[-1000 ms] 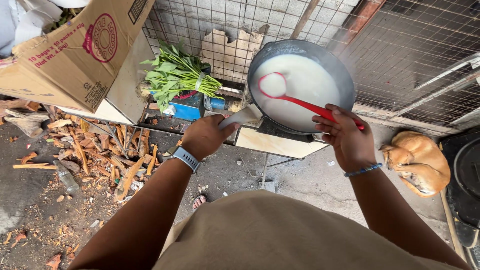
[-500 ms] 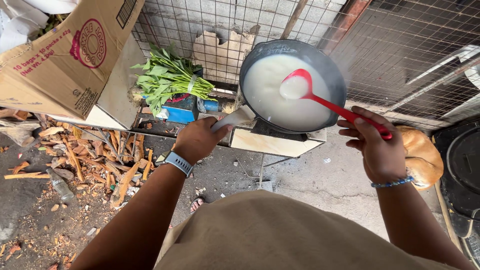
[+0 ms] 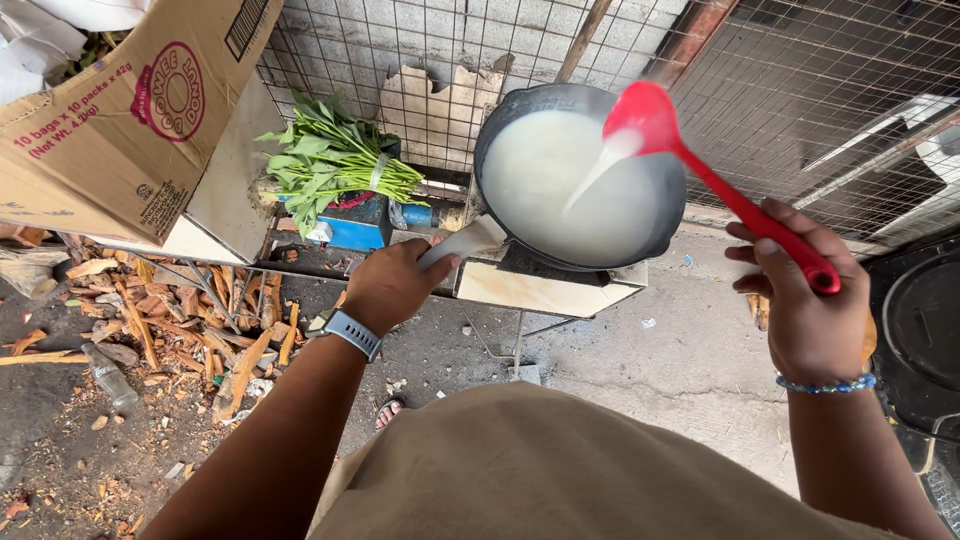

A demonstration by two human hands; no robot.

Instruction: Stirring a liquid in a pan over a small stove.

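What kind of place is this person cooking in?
Probably a makeshift outdoor cooking spot. The pan sits on a small stand by a wire mesh fence, with split firewood scattered on bare ground and a cardboard box alongside.

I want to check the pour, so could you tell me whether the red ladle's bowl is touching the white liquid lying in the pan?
Apart. The head view shows the ladle raised above the pan, joined only by a thin falling stream.

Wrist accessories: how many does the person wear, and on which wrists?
2. A grey watch sits on the left wrist, whose hand grips the pan handle. A blue bead bracelet circles the right wrist, whose hand holds the red ladle.
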